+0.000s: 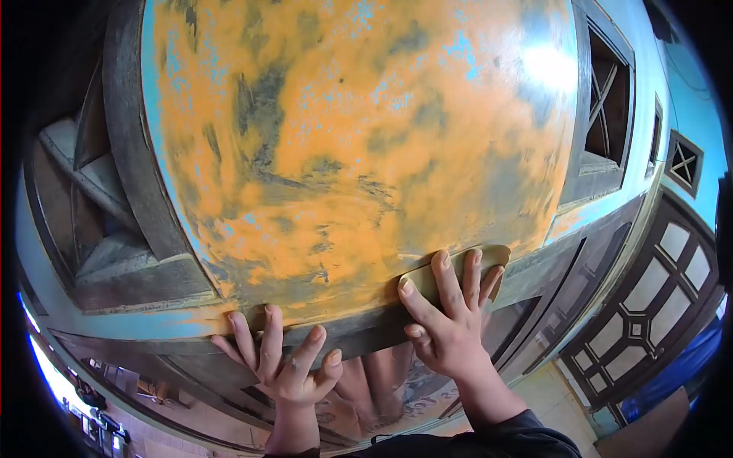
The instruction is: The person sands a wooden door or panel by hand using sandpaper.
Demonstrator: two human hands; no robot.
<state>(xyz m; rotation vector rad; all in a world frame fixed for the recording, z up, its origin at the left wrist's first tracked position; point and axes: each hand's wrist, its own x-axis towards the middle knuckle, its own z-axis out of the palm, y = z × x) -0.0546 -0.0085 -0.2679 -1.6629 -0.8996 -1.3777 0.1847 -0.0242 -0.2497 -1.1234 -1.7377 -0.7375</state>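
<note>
A large panel (321, 153) fills the middle, its surface patchy with orange, grey-brown and light-blue paint. At its lower right, my right hand (454, 328) presses a tan strip of sandpaper (496, 252) onto the panel with stretched fingers. The thumb is lower, close to the strip's near edge. My left hand (294, 366) is at the panel's lower left edge, fingers spread, fingertips against the worn dark rim. It holds nothing.
Framed recesses with crossed slats flank the panel, one at left (84, 206) and one at right (603, 99). Below is a glossy lower front (374, 382) with reflections. A dark door with pale panes (649, 298) stands at right, beside blue cloth (679, 374).
</note>
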